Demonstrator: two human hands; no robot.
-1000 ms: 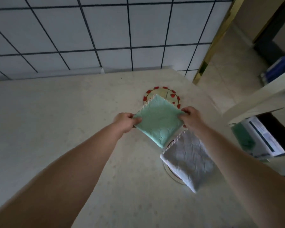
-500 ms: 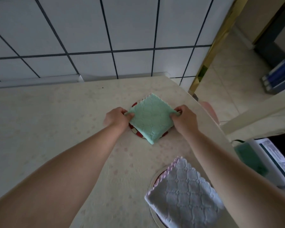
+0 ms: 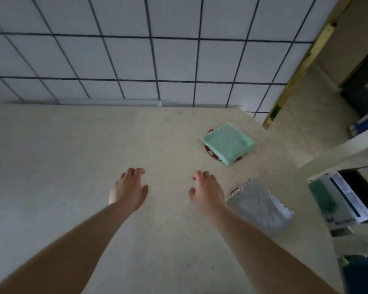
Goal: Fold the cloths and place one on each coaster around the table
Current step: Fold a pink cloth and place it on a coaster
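Green cloth [image 3: 228, 143] lay folded on a red-rimmed coaster [image 3: 210, 151] at the tabletop's [image 3: 72, 158] far right; grey cloth [image 3: 258, 205] sat folded on a nearer coaster [image 3: 234, 190]. Left hand [image 3: 129, 188] & right hand [image 3: 206, 190] hovered w/ fingers loose, holding nothing, well apart from the green cloth.

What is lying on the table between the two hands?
Nothing: in the head view only bare table shows between the left hand and the right hand.
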